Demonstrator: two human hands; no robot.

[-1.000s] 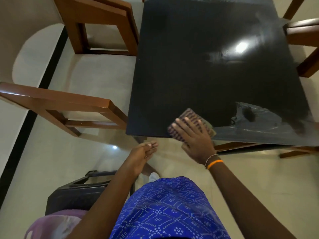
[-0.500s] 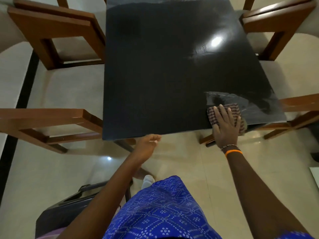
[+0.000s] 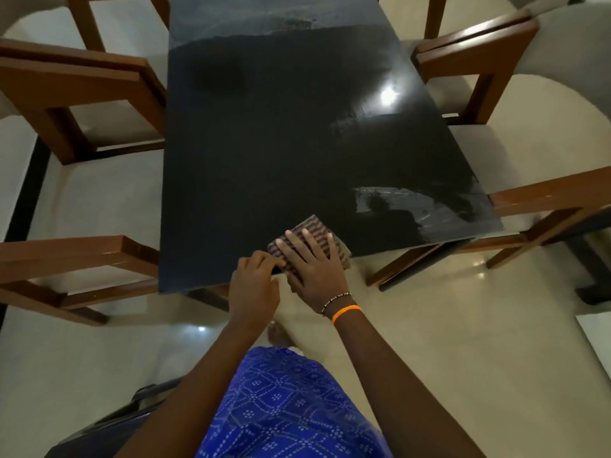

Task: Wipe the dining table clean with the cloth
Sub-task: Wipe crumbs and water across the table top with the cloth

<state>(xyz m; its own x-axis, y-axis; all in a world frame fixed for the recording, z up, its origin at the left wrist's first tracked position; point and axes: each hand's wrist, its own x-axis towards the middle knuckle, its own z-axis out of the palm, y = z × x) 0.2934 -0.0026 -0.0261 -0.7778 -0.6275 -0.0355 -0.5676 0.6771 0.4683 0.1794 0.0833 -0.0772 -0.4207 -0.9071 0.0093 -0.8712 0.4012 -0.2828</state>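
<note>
Right hand point(image 3: 315, 264) is pressing flat, fingers spread straight, on the folded cloth point(image 3: 312, 241) at the dark bench's point(image 3: 264, 160) near edge; left hand point(image 3: 256, 285) is curling its fingers at that edge, touching the cloth's corner.

The dining table point(image 3: 264, 143) is viewed steeply from above its near edge by one head-worn camera, facing forward
</note>
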